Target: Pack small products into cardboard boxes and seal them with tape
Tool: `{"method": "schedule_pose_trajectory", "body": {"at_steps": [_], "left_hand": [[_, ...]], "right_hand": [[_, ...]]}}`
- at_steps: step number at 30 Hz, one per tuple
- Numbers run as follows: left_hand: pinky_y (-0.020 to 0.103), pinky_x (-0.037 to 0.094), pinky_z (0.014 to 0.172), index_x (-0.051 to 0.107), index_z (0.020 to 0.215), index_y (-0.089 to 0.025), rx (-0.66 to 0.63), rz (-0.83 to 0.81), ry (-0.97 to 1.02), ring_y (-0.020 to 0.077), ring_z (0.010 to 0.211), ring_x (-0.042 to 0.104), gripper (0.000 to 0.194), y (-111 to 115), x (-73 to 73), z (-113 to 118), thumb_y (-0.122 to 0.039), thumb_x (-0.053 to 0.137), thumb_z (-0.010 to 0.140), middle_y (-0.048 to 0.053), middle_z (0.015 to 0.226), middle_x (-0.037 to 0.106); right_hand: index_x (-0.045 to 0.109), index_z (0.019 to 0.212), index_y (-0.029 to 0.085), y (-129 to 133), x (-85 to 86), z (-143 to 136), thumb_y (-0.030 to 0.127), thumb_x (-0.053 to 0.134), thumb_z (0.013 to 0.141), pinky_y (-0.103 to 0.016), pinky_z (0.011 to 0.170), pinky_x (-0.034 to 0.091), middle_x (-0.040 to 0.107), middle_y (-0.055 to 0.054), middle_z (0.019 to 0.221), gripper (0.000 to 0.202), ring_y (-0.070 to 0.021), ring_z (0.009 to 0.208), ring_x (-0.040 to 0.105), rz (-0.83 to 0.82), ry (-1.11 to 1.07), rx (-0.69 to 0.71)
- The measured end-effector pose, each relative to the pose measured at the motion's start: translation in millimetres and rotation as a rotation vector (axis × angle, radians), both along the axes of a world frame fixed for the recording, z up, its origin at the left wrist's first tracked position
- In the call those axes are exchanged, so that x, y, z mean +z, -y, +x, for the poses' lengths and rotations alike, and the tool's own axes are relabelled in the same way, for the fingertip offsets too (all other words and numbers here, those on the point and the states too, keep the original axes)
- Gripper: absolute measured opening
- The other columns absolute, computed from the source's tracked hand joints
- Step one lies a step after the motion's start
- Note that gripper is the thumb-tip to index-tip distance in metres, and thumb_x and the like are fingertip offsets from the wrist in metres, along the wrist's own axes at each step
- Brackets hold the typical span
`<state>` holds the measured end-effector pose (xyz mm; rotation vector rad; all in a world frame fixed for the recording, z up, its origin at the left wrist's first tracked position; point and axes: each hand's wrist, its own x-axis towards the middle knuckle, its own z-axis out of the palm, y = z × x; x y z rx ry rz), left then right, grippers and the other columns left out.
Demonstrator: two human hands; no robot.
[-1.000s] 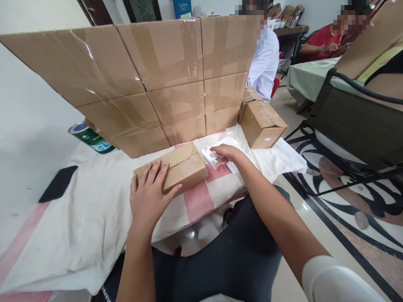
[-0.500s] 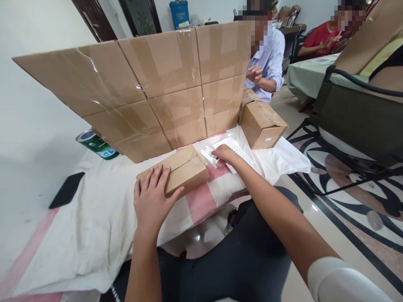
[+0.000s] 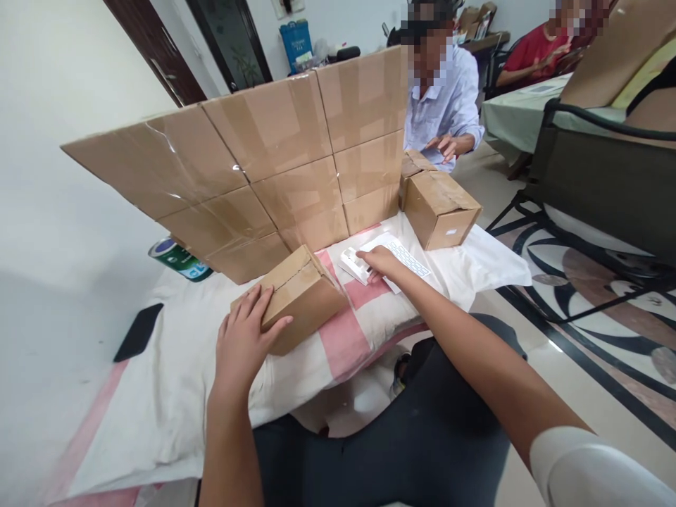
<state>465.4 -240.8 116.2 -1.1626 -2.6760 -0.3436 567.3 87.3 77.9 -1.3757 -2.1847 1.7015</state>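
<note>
A closed cardboard box lies on the cloth-covered table, tilted with its front side showing. My left hand rests on its left end, fingers spread over the top and thumb on the front side. My right hand reaches to the right of the box, its fingers closed on a small white object whose details are partly hidden. Under and beyond that hand lies a white sheet printed with rows of blue-outlined shapes.
A tall cardboard partition stands behind the box. Two boxes, the nearer one labelled, sit at the right. A green can and a black flat object are at the left. A person sits across; another in red is farther off.
The box is tipped up more, showing more of its front side, with my left hand still on it. The camera view has shifted slightly. The person across has lowered a hand.
</note>
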Motion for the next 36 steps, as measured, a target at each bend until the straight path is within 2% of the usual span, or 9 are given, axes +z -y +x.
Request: {"method": "schedule_pose_trajectory", "body": {"at_steps": [3,6,9,11,15,20,24,31,36], "left_hand": [[0.067,0.027,0.115,0.051,0.145,-0.027,0.073,-0.038,-0.059,0.0367,0.142,0.042,0.053,-13,6.7,5,-0.051,0.048,0.098,0.011,0.154,0.049],[0.067,0.029,0.114,0.053,0.142,-0.019,0.046,0.148,-0.180,0.0399,0.142,0.041,0.051,-43,1.0,30,-0.044,0.049,0.097,0.018,0.149,0.052],[0.047,0.042,0.112,0.053,0.138,-0.019,-0.316,0.364,-0.092,0.0292,0.134,0.052,0.047,-89,-25.9,76,-0.040,0.053,0.096,0.015,0.143,0.057],[0.043,0.041,0.114,0.043,0.146,-0.016,-0.468,0.436,-0.038,0.0286,0.143,0.043,0.059,-122,-52.2,107,-0.038,0.057,0.094,0.019,0.155,0.043],[0.063,0.023,0.119,0.040,0.147,-0.015,-0.382,0.502,-0.124,0.0400,0.153,0.020,0.067,-171,-94.2,133,-0.041,0.064,0.089,0.025,0.160,0.031],[0.063,0.029,0.113,0.031,0.150,-0.010,-0.398,0.489,0.119,0.0441,0.140,0.038,0.098,-186,-106.6,119,-0.062,0.071,0.077,0.029,0.147,0.045],[0.061,0.030,0.112,0.039,0.144,-0.013,-0.507,0.413,0.215,0.0434,0.133,0.043,0.094,-183,-103.9,110,-0.065,0.074,0.074,0.026,0.139,0.053],[0.044,0.045,0.100,0.057,0.126,-0.020,-1.002,-0.037,0.419,0.0287,0.120,0.055,0.040,-190,-68.3,36,-0.047,0.056,0.096,0.013,0.127,0.063],[0.040,0.042,0.100,0.059,0.120,-0.020,-0.981,0.130,0.555,0.0252,0.119,0.057,0.030,-191,-83.5,22,-0.037,0.060,0.095,0.011,0.125,0.064]], "right_hand": [[0.062,0.094,0.009,4,3.5,6,0.043,0.058,0.093,-0.034,0.048,0.056,0.065,-0.010,0.061,0.034,-0.0271,0.048,0.068,0.011,0.034,0.028],[0.061,0.089,0.011,10,7.7,10,0.037,0.061,0.091,-0.031,0.047,0.054,0.064,-0.009,0.060,0.025,-0.0252,0.047,0.067,0.046,0.061,0.092],[0.060,0.082,0.013,16,12.6,16,0.032,0.061,0.090,-0.028,0.047,0.052,0.063,-0.007,0.059,0.020,-0.0226,0.047,0.066,0.060,0.038,0.145],[0.059,0.075,0.014,19,15.9,24,0.031,0.059,0.090,-0.026,0.047,0.051,0.061,-0.006,0.057,0.023,-0.0205,0.047,0.065,0.064,0.038,0.180],[0.056,0.066,0.015,20,21.7,49,0.031,0.058,0.089,-0.025,0.045,0.047,0.061,-0.006,0.055,0.028,-0.0172,0.043,0.060,0.051,0.033,0.270],[0.055,0.062,0.017,20,24.8,83,0.025,0.058,0.081,-0.024,0.043,0.044,0.060,-0.002,0.052,0.022,-0.0174,0.043,0.062,0.092,0.002,0.413],[0.055,0.063,0.018,22,18.7,97,0.021,0.056,0.078,-0.023,0.041,0.043,0.054,0.001,0.044,0.015,-0.0179,0.041,0.061,0.084,0.010,0.416],[0.052,0.066,0.017,24,10.4,94,0.017,0.054,0.079,-0.021,0.041,0.046,0.063,0.000,0.063,0.014,-0.0150,0.050,0.066,-0.076,-0.138,0.296],[0.051,0.063,0.017,29,7.9,95,0.014,0.054,0.079,-0.019,0.043,0.044,0.063,0.000,0.066,0.016,-0.0131,0.051,0.066,-0.149,-0.230,0.234]]}}
